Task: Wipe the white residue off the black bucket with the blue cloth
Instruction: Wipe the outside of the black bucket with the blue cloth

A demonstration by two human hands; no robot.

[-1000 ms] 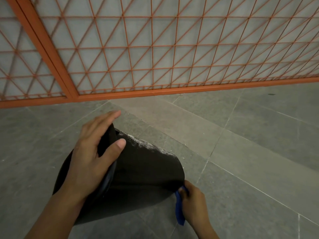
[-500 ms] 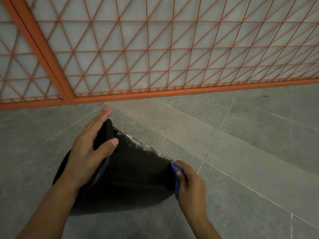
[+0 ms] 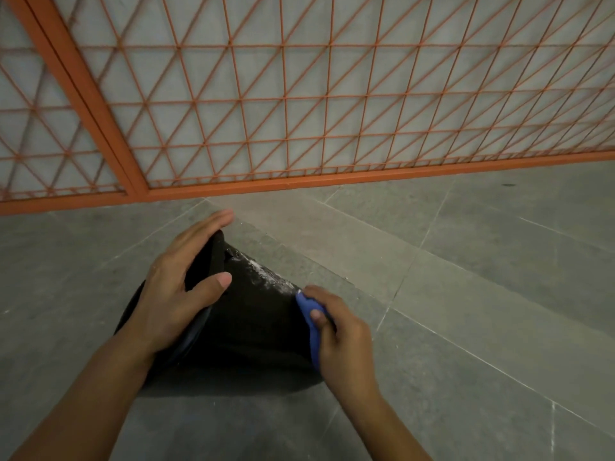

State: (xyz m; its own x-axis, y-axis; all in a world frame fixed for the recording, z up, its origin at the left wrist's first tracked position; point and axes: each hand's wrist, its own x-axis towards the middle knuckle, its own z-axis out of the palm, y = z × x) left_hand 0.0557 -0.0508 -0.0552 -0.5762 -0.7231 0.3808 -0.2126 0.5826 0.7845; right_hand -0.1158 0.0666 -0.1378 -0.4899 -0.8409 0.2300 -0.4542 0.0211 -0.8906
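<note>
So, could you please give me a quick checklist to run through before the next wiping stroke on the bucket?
1. Bucket steadied: ok. The left hand holds the rim of the black bucket, which lies on its side on the tiled floor.
2. Cloth in grip: ok. The right hand pinches the blue cloth.
3. Cloth against the bucket: ok, at its right end.
4. Residue left to wipe: not ok. White residue streaks the upper edge, just left of the cloth.
5. Far side clean: cannot tell, hidden.
</note>
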